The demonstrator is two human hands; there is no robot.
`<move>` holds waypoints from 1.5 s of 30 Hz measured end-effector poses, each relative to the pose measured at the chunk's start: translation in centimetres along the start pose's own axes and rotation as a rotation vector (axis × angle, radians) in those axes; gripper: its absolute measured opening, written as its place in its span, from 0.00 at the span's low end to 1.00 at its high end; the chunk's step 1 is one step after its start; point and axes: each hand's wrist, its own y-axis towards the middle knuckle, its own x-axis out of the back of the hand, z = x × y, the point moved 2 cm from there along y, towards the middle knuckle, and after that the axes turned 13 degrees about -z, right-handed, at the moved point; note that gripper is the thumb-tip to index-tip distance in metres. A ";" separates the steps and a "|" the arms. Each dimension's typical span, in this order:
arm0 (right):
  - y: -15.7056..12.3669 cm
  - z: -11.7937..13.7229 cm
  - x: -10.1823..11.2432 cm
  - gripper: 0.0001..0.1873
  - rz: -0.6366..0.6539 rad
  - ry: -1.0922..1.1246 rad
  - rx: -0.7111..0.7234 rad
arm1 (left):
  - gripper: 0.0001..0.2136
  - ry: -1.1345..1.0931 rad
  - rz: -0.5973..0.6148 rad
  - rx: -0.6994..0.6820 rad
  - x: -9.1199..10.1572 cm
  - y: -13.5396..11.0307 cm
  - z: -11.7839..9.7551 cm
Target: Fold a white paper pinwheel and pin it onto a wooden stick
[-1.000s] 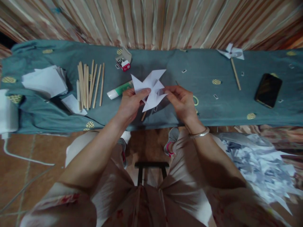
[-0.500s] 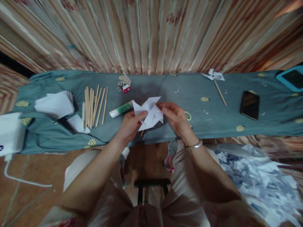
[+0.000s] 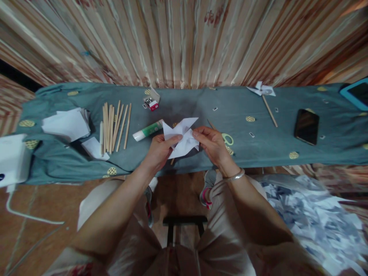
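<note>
The right grip (image 3: 212, 142) had shifted inward on the pinwheel (image 3: 186, 141). One second earlier, its thumb and fingertips met the right blade at the outer edge, and that blade's tip pointed outward. At this moment, the thumb lay further over the paper, pinching the blade. More of the scissors (image 3: 227, 139), just right of the pinwheel, had come into view past the right grip.

The left grip (image 3: 161, 150) stayed clamped on the left side of the pinwheel, thumb on top, fingers beneath. Both grips were therefore grasping the same part, which was held over the desk (image 3: 258, 151). Judged from this hold, the left grip served as the support and the right grip controlled a single blade.

The camera view had also swung upward: a blue device (image 3: 358, 96) had entered at the far right of the pinwheel.

Surrounding items showed no displacement on the desk. The glue (image 3: 148, 130) lay just left of the pinwheel, with the sticks (image 3: 110, 128) and the paper stack (image 3: 67, 124) further left. The box (image 3: 151, 102) stood behind and to the left. A mounted pinwheel (image 3: 263, 90) and the phone (image 3: 307, 126) lay well to the right. One stick end (image 3: 172, 161) protruded below the pinwheel; its remainder was hidden.
</note>
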 end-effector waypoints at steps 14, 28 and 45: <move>-0.3 0.7 1.0 0.15 0.001 -0.132 0.311 | 0.14 -0.037 -0.054 -0.003 0.4 0.2 -0.3; -1.8 1.5 1.0 0.05 0.025 -0.470 0.606 | 0.11 0.013 0.028 -0.023 0.3 0.2 -0.1; -2.3 1.7 0.4 0.02 -0.008 -0.617 0.720 | 0.08 0.127 0.036 -0.051 0.3 0.1 0.3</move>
